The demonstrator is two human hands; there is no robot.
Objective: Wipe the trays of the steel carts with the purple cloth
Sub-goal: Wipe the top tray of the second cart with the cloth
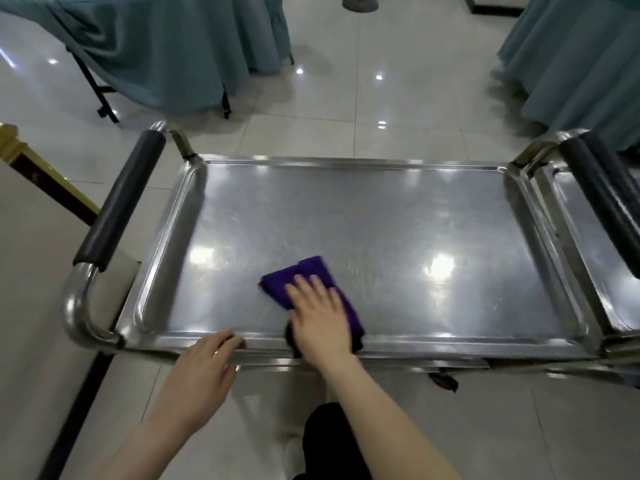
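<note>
A steel cart stands in front of me, and its top tray (381,216) is shiny and bare. A folded purple cloth (304,275) lies on the tray near its front edge, left of centre. My right hand (320,317) presses flat on the cloth with fingers spread. My left hand (204,365) rests on the tray's front rim, fingers curled over the edge. A second steel cart's tray (595,251) abuts on the right, partly cut off by the frame.
Black padded handles stick up at the cart's left end (121,199) and between the carts (606,199). Tables draped in teal cloth (156,46) stand beyond on the tiled floor. A gold stanchion post (45,174) is at the left.
</note>
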